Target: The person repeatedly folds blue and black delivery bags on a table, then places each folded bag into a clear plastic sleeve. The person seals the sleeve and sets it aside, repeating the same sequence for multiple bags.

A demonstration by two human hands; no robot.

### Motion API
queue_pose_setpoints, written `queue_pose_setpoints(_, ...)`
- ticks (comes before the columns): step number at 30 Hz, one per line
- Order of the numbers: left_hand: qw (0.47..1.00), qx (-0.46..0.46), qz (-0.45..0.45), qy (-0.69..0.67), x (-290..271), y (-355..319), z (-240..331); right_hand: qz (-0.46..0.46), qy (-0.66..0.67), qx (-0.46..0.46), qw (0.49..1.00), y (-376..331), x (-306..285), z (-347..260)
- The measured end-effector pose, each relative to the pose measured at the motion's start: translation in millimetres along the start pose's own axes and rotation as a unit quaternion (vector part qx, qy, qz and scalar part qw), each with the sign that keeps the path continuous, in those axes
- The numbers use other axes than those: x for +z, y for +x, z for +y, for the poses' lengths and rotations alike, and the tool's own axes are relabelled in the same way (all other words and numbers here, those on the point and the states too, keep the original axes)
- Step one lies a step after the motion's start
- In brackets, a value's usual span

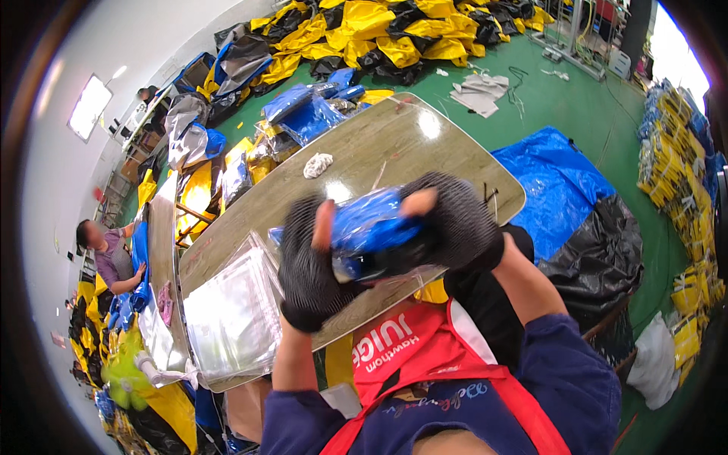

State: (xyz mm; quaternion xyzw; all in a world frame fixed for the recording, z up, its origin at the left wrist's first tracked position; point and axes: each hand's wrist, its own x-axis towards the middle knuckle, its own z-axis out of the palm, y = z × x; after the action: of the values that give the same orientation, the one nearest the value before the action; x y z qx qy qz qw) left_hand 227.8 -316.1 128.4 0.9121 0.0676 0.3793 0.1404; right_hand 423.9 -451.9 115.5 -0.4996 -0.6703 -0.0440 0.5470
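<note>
In front of my chest, above the table (447, 121), I hold a folded blue and black sheet in a clear plastic bag (368, 224). My left hand (312, 262), in a dark ribbed glove with the thumb bare, grips its left end. My right hand (459, 220), gloved the same way, is closed round its right end, thumb on top. Both hands are slightly blurred. A stack of flat clear plastic bags (235, 311) lies on the table by my left hand. Beyond the package sits a crumpled white scrap (318, 165).
Blue and black sheeting (561, 197) lies on the floor to the right. Yellow bundles (682, 174) are stacked far right. Wrapped blue packages (303, 106) lie past the far table edge, before a yellow and black heap (364, 34). Another person (114, 254) handles blue sheeting at left.
</note>
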Motion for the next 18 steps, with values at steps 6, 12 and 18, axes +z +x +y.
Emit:
queue_pose_setpoints(6, 0.985, -0.088, -0.043, 0.144, -1.5, -44.6, -48.6, 0.241, 0.068, 0.232, 0.94, -44.2, -12.7, 38.0)
queue_pose_setpoints(12, 0.878, -0.227, 0.195, -0.373, 35.5, -61.8, -36.8, 0.325, 0.279, 0.351, 0.833, -38.3, 29.9, 46.2)
queue_pose_setpoints(18, 0.815, -0.319, 0.277, -0.396, 3.9, -70.4, -42.0, 0.25, 0.333, 0.372, 0.83, -14.0, 42.2, 27.0)
